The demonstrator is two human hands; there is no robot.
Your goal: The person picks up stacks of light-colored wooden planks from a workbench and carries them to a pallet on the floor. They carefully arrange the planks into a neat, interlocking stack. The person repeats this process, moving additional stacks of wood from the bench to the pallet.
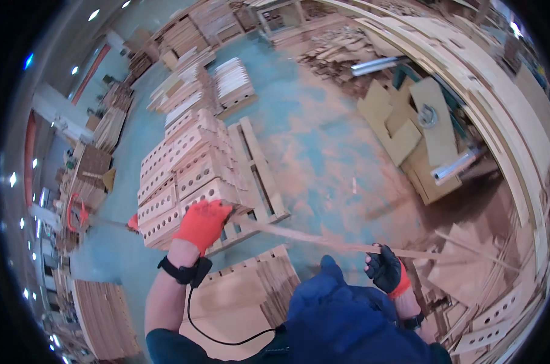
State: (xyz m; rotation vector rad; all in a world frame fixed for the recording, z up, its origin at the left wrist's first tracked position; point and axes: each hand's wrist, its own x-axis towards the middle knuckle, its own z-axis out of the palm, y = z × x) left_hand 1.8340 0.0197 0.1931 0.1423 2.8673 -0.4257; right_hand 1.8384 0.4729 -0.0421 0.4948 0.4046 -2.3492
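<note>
A long, thin wooden strip (pixel 311 235) slants across in front of me, from my left hand to past my right. My left hand (pixel 203 225), in an orange glove with dark fingertips, is closed at the strip's left end, in front of a stack of drilled wooden boards (pixel 187 164). Farther along, my right hand (pixel 386 270), in a black-palmed glove with an orange cuff, has its fingers curled round the strip. The strip's right end runs toward a heap of wood scraps (pixel 469 267). A black band with a small box and cable sits on my left wrist.
The drilled boards rest beside a wooden pallet (pixel 259 173). Close to me stands a stack of wide panels (pixel 226 309). On the right are offcut boards (pixel 402 130) and a long curving-looking bench edge (pixel 499 103). Sawdust covers the blue-green floor (pixel 311 145).
</note>
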